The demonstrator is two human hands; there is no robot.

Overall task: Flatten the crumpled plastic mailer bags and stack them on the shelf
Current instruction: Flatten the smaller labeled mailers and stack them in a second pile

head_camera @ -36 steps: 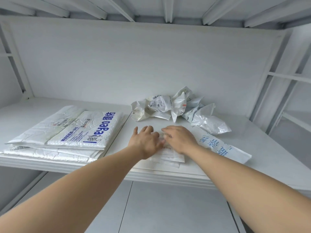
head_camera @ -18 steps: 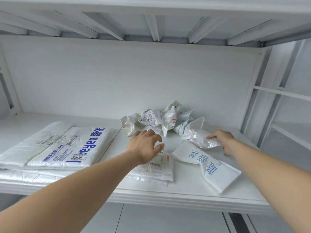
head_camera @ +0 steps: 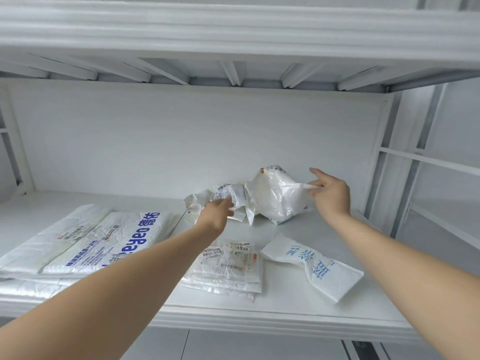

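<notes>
A heap of crumpled white mailer bags lies at the back middle of the white shelf. My right hand pinches the edge of a puffed crumpled bag and holds it partly lifted. My left hand grips a crumpled bag with a printed label. In front lies a small flat stack topped with shipping labels. A flattened bag with blue writing lies to its right. A larger stack of flat bags with blue print sits at the left.
The shelf's white back wall is close behind the heap. The ribbed underside of the upper shelf hangs overhead. Metal uprights and rails stand at the right. The shelf's front edge runs just below the flat bags.
Both hands left the small flat stack and reached back to the crumpled heap. The right hand took a puffed bag and raised it; the left hand closed on a labelled bag.
</notes>
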